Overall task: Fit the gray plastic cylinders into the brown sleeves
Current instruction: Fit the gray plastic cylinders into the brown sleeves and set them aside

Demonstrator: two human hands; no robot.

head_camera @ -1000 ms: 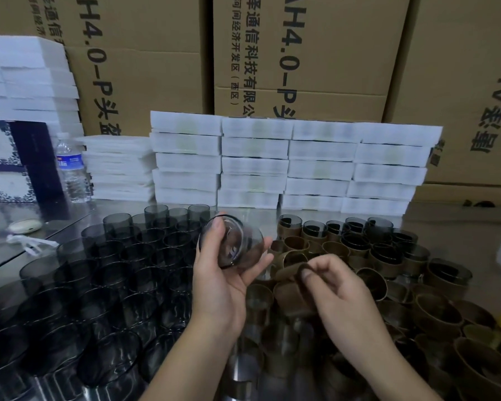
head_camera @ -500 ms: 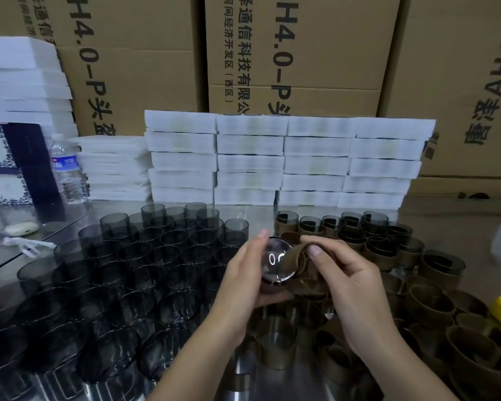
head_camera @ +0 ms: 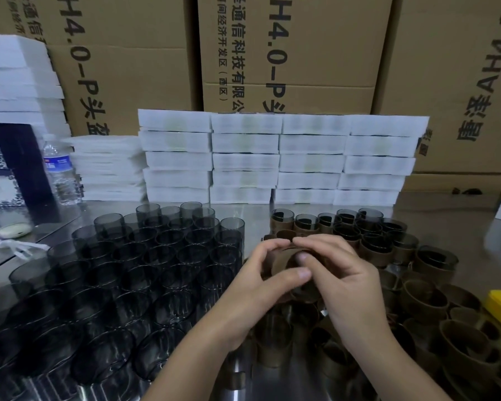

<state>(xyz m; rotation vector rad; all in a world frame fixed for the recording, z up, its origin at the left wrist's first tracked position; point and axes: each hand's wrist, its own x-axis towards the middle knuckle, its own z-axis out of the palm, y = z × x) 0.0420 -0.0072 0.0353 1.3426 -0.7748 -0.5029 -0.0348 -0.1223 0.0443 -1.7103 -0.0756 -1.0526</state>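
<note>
Close in, the left hand (head_camera: 252, 287) and right hand (head_camera: 346, 280) both curl their fingers around one brown sleeve (head_camera: 281, 263), held between the upright gray cylinders (head_camera: 156, 256) and the loose sleeves (head_camera: 434, 299), with white foam trays (head_camera: 275, 160) and cardboard cartons (head_camera: 289, 53) behind.

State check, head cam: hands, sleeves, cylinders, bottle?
left hand: grips held sleeve
right hand: grips held sleeve
held sleeve: between both hands, contents hidden
bare gray cylinders: upright, unsleeved, left
sleeved cylinders: upright, rear right
loose sleeves: empty, right
water bottle: upright
</note>
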